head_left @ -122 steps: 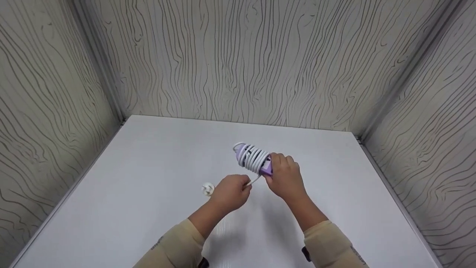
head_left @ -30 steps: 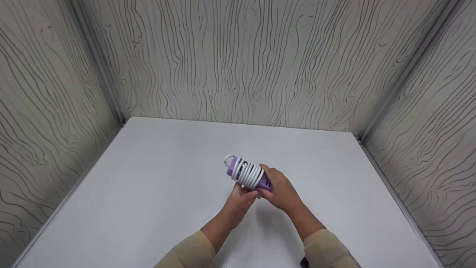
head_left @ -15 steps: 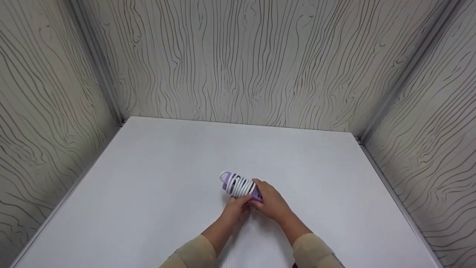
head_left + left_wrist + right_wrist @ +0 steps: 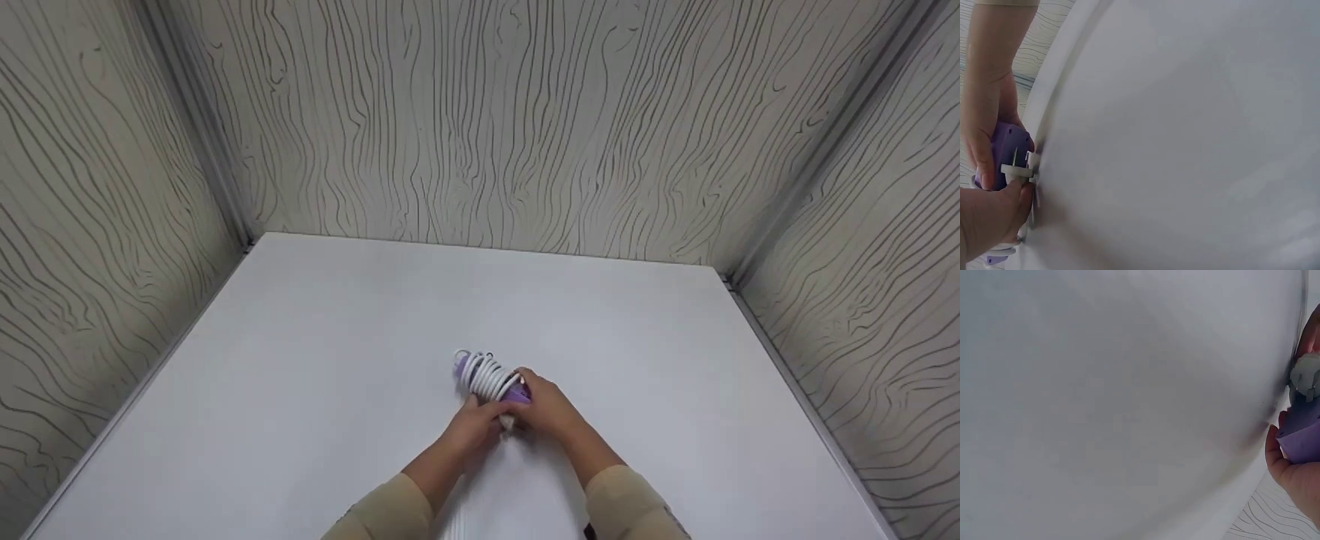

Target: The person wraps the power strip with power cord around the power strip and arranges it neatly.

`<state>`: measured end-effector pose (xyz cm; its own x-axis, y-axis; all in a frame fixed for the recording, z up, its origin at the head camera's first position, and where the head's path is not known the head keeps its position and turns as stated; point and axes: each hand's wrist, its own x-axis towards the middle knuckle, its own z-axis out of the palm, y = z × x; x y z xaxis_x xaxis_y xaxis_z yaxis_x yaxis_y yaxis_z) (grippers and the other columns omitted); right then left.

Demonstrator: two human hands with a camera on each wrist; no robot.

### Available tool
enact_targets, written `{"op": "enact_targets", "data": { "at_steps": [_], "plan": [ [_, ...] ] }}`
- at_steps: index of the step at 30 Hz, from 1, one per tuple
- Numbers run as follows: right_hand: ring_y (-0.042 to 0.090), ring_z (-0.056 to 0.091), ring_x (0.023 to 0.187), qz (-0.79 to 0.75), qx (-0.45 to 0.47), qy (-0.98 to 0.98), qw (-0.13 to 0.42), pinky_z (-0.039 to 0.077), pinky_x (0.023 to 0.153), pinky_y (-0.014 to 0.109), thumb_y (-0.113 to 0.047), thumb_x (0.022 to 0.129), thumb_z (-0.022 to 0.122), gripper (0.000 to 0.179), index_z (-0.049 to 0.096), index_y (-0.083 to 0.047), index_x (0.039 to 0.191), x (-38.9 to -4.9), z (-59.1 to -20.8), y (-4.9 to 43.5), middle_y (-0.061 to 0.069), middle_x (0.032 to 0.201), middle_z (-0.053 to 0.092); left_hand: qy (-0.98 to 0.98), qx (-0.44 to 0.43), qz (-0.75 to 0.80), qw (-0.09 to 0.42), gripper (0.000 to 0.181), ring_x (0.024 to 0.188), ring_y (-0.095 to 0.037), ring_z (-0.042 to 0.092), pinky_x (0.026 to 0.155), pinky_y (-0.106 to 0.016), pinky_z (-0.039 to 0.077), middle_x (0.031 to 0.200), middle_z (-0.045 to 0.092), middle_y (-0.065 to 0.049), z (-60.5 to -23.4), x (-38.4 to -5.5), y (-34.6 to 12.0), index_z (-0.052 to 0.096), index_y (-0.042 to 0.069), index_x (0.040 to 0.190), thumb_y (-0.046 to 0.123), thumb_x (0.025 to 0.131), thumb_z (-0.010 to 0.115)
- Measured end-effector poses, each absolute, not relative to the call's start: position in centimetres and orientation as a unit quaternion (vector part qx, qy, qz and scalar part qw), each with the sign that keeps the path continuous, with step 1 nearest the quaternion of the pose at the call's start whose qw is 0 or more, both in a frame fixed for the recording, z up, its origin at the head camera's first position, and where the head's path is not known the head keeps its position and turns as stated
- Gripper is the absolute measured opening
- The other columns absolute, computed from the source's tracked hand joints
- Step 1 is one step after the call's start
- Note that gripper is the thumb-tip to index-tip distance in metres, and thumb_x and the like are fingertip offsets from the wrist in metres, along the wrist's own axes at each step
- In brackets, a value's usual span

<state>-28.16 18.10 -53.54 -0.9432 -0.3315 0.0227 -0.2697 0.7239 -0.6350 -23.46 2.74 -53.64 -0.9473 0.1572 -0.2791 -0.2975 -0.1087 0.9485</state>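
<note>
A purple power strip is wrapped in several turns of white cord, low over the front middle of the table. My right hand grips its near end, fingers on the far side and thumb on the near side. Beside the strip, my left hand pinches the white plug; the pins point away from that hand. In the right wrist view the plug sits close against the strip's end. Whether the left fingers also support the coils is partly hidden.
The white table spreads out around both hands. Wood-grain panels enclose it at the back and on both sides, with grey corner posts between them.
The left hand has come from holding the cord, plug dangling, to the strip's near end with the plug. Both hands have lowered the strip toward me; over the last half second it turned slightly.
</note>
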Motion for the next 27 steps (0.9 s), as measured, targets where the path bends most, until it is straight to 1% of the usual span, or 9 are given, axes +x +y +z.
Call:
{"op": "enact_targets", "data": {
  "at_steps": [3, 5, 9, 11, 13, 19, 22, 25, 27],
  "plan": [
    [0.024, 0.055, 0.093, -0.34, -0.153, 0.927, 0.046, 0.044, 0.079, 0.043, -0.035, 0.078, 0.068, 0.056, 0.047, -0.006, 0.121, -28.2, -53.4, 18.0, 0.012, 0.107, 0.059, 0.661, -0.046, 0.73, 0.166, 0.058, 0.094, -0.022, 0.057, 0.083, -0.038, 0.043, 0.104, 0.059, -0.014, -53.5, -23.5, 2.3, 0.031, -0.005, 0.127, 0.024, 0.084, 0.058],
    [0.023, 0.055, 0.094, -0.336, -0.14, 0.93, 0.045, 0.044, 0.08, 0.043, -0.034, 0.077, 0.069, 0.057, 0.047, -0.005, 0.122, -28.1, -53.2, 17.8, 0.011, 0.108, 0.058, 0.649, -0.046, 0.736, 0.187, 0.06, 0.092, -0.024, 0.058, 0.084, -0.04, 0.042, 0.1, 0.06, -0.013, -53.4, -23.5, 2.0, 0.028, -0.004, 0.131, 0.021, 0.084, 0.057],
    [0.028, 0.054, 0.1, -0.324, -0.114, 0.938, 0.047, 0.043, 0.084, 0.045, -0.038, 0.075, 0.07, 0.07, 0.042, -0.003, 0.129, -27.9, -52.8, 17.4, 0.016, 0.117, 0.054, 0.657, -0.044, 0.721, 0.217, 0.069, 0.094, -0.025, 0.057, 0.086, -0.042, 0.042, 0.105, 0.057, -0.013, -53.5, -23.6, 1.3, 0.022, 0.001, 0.14, 0.02, 0.083, 0.057],
    [0.029, 0.053, 0.105, -0.318, -0.101, 0.941, 0.052, 0.042, 0.087, 0.046, -0.041, 0.074, 0.07, 0.077, 0.038, -0.004, 0.134, -27.7, -52.7, 17.3, 0.017, 0.122, 0.052, 0.669, -0.043, 0.708, 0.222, 0.07, 0.094, -0.027, 0.057, 0.086, -0.042, 0.043, 0.107, 0.056, -0.016, -53.5, -23.8, 0.9, 0.022, 0.0, 0.14, 0.02, 0.083, 0.057],
    [0.029, 0.052, 0.106, -0.318, -0.093, 0.942, 0.056, 0.041, 0.088, 0.046, -0.041, 0.074, 0.07, 0.079, 0.036, -0.005, 0.135, -27.7, -52.6, 17.3, 0.017, 0.124, 0.051, 0.679, -0.047, 0.698, 0.223, 0.071, 0.093, -0.028, 0.059, 0.084, -0.041, 0.045, 0.107, 0.056, -0.018, -53.5, -23.9, 0.7, 0.023, -0.001, 0.14, 0.021, 0.082, 0.057],
    [0.026, 0.054, 0.1, -0.319, -0.089, 0.942, 0.054, 0.043, 0.086, 0.044, -0.036, 0.073, 0.069, 0.075, 0.038, -0.005, 0.134, -27.8, -52.6, 17.6, 0.013, 0.114, 0.056, 0.687, -0.059, 0.688, 0.228, 0.066, 0.09, -0.027, 0.06, 0.079, -0.037, 0.047, 0.104, 0.056, -0.02, -53.5, -24.1, 0.2, 0.029, -0.002, 0.138, 0.023, 0.084, 0.058],
    [0.023, 0.055, 0.096, -0.32, -0.084, 0.942, 0.055, 0.043, 0.084, 0.042, -0.038, 0.072, 0.068, 0.076, 0.039, -0.006, 0.134, -27.8, -52.5, 17.8, 0.011, 0.109, 0.057, 0.689, -0.059, 0.685, 0.229, 0.063, 0.089, -0.026, 0.06, 0.078, -0.037, 0.048, 0.103, 0.057, -0.02, -53.6, -24.2, 0.0, 0.03, -0.003, 0.136, 0.023, 0.084, 0.057],
    [0.023, 0.054, 0.095, -0.321, -0.088, 0.941, 0.055, 0.043, 0.083, 0.042, -0.04, 0.072, 0.068, 0.076, 0.039, -0.006, 0.134, -27.8, -52.4, 18.0, 0.01, 0.108, 0.057, 0.689, -0.055, 0.685, 0.23, 0.062, 0.088, -0.026, 0.061, 0.078, -0.036, 0.048, 0.103, 0.057, -0.02, -53.7, -24.2, -0.1, 0.031, -0.004, 0.135, 0.023, 0.084, 0.057],
    [0.024, 0.054, 0.097, -0.319, -0.09, 0.942, 0.057, 0.043, 0.084, 0.043, -0.04, 0.072, 0.068, 0.076, 0.039, -0.007, 0.134, -27.7, -52.3, 18.1, 0.01, 0.11, 0.057, 0.689, -0.056, 0.684, 0.232, 0.065, 0.088, -0.026, 0.061, 0.077, -0.036, 0.048, 0.103, 0.057, -0.02, -53.7, -24.1, -0.2, 0.027, -0.004, 0.136, 0.022, 0.084, 0.056]
  ]
}}
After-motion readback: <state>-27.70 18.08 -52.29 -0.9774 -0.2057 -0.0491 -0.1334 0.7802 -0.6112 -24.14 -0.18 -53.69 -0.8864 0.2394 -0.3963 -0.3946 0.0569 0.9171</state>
